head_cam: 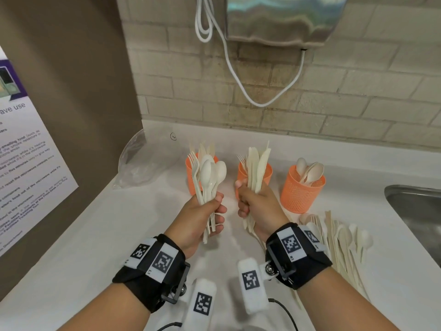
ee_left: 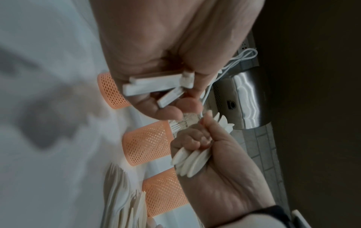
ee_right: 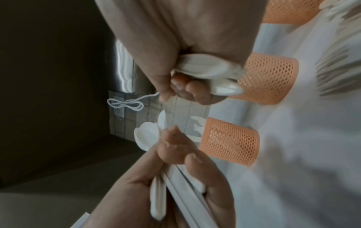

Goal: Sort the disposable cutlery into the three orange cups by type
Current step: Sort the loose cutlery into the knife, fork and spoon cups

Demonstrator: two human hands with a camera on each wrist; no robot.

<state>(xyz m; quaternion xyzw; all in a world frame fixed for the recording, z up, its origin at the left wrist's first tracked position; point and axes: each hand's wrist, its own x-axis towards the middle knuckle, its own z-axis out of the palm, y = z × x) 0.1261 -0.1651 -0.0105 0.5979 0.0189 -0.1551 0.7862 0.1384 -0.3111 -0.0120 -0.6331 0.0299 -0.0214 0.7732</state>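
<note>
Three orange mesh cups stand in a row on the white counter: the left cup (head_cam: 191, 168) with knives showing above it, the middle cup (head_cam: 267, 174), and the right cup (head_cam: 300, 194) with spoons in it. My left hand (head_cam: 210, 211) grips an upright bunch of spoons and forks (head_cam: 207, 177) in front of the left cup. My right hand (head_cam: 253, 204) grips a bunch of knives with a fork (head_cam: 256, 168) in front of the middle cup. The handle ends of the spoons and forks (ee_left: 156, 88) poke from my left fist. Knife handles (ee_right: 207, 69) stick out of my right fist.
A loose pile of cutlery (head_cam: 343, 242) lies on the counter at the right. A steel sink (head_cam: 420, 211) is at the far right edge. A clear plastic bag (head_cam: 143, 161) lies at the back left. A white cable (head_cam: 238, 75) hangs from a metal dispenser (head_cam: 281, 20) on the brick wall.
</note>
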